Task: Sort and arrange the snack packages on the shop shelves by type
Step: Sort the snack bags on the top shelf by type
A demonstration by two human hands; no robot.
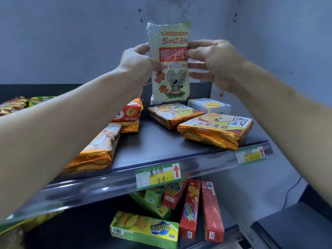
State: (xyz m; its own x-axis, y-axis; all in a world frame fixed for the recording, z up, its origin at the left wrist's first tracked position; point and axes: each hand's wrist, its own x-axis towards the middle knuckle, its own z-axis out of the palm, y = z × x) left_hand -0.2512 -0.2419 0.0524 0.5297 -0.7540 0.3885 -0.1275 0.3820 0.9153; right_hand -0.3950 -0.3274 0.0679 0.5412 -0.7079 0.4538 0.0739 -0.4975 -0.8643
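A pale yellow biscuit bag [170, 69] with a grey cartoon bear and a red label stands upright at the back of the dark upper shelf [152, 146]. My left hand [138, 63] grips its left edge and my right hand [213, 63] holds its right edge. Two orange flat packs [172, 115] [215, 130] lie on the shelf just below the bag, to the right. A red cookie bag [129, 112] and an orange biscuit pack [100, 148] lie to the left, partly under my left forearm.
A small white box [210, 105] sits behind the orange packs. More bags [16, 104] lie at the far left. On the lower shelf are green [143, 229] and red [190, 207] long boxes. Price tags [158, 175] hang on the shelf's clear front rail. A grey wall stands behind.
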